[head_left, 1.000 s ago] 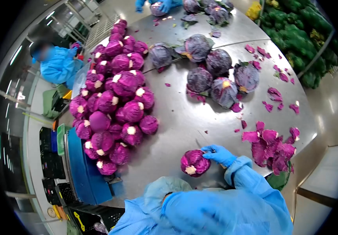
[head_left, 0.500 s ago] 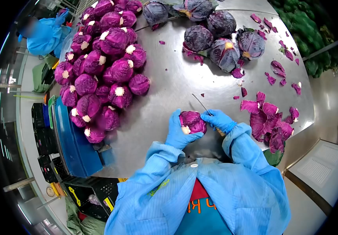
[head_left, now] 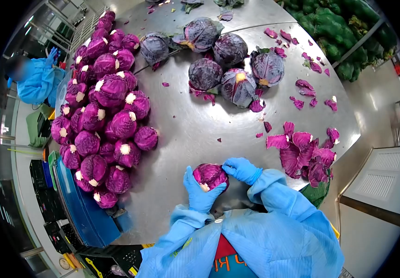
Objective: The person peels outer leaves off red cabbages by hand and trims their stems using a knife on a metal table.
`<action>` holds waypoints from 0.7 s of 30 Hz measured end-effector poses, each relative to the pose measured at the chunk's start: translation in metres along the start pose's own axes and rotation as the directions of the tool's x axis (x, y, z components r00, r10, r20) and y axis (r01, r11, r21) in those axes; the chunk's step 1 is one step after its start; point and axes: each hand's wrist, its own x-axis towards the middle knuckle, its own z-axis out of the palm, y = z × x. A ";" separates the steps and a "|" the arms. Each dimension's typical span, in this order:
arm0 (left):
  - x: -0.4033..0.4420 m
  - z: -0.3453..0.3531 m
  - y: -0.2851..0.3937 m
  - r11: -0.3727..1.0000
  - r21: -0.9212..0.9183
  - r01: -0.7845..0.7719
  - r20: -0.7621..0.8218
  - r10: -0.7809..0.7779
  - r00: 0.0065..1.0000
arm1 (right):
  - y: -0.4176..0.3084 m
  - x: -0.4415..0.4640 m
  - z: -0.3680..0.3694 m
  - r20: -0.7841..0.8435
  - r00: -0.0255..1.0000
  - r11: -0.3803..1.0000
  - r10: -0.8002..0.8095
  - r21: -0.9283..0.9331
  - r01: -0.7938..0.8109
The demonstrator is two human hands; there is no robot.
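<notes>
A trimmed red cabbage (head_left: 210, 176) with a pale cut stem sits in my left hand (head_left: 201, 192), whose gloved fingers and thumb wrap round its left and lower sides. My right hand (head_left: 242, 170), also in a blue glove, is closed at the cabbage's upper right edge, with fingertips against the leaves. Whatever is inside that hand is hidden; no knife blade shows now. Beyond the hands lie untrimmed dark cabbages (head_left: 238, 87) with dull outer leaves. A large heap of trimmed red cabbages (head_left: 112, 90) is piled on the left.
The steel table (head_left: 172, 139) carries peeled purple leaves (head_left: 299, 155) at right and scattered scraps (head_left: 305, 87) farther back. A blue bin (head_left: 81, 204) stands at the left edge. Green net sacks (head_left: 334, 32) are at back right. Another person (head_left: 37, 81) works at far left.
My view has shifted, so the table's contents appear displaced. The knife blade and handle seen at my right hand are no longer visible. That hand now meets the cabbage's upper right edge.
</notes>
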 end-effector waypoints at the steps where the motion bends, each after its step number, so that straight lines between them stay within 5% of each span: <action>1: 0.003 0.000 0.001 1.000 -0.001 -0.002 -0.012 0.002 1.000 | 0.010 0.001 0.009 -0.077 0.989 0.990 -0.123 -0.076 0.117; 2: 0.007 -0.001 0.000 1.000 0.000 -0.002 -0.023 0.002 1.000 | 0.018 0.002 0.016 -0.142 0.958 0.962 -0.248 -0.157 0.225; 6: 0.035 -0.020 -0.033 0.976 -0.220 -0.001 0.194 0.044 0.980 | 0.036 0.009 0.018 -0.235 0.921 0.916 -0.311 -0.334 0.224; 10: 0.042 -0.040 -0.050 0.903 -0.419 0.093 0.334 0.057 0.941 | 0.064 0.021 -0.015 -0.472 0.866 0.808 -0.168 -0.569 -0.153; 12: 0.045 -0.044 -0.059 0.863 -0.468 0.192 0.352 -0.017 0.936 | 0.027 0.007 -0.045 -0.568 0.823 0.763 0.019 -0.523 -0.379; 14: 0.053 -0.047 -0.059 0.864 -0.453 0.221 0.390 -0.030 0.920 | 0.010 -0.001 -0.049 -0.564 0.818 0.871 -0.111 -0.451 -0.193; 16: 0.060 -0.048 -0.052 0.899 -0.387 0.202 0.424 -0.021 0.905 | -0.009 -0.005 -0.034 -0.372 0.902 0.956 -0.220 -0.268 0.123; 20: 0.071 -0.063 -0.012 0.830 -0.442 0.340 0.649 0.033 0.760 | -0.024 0.008 0.002 0.027 0.866 0.867 -0.499 0.004 0.499; 21: 0.073 -0.070 -0.003 0.805 -0.461 0.374 0.686 0.056 0.725 | -0.025 0.010 0.002 0.060 0.873 0.873 -0.485 -0.026 0.487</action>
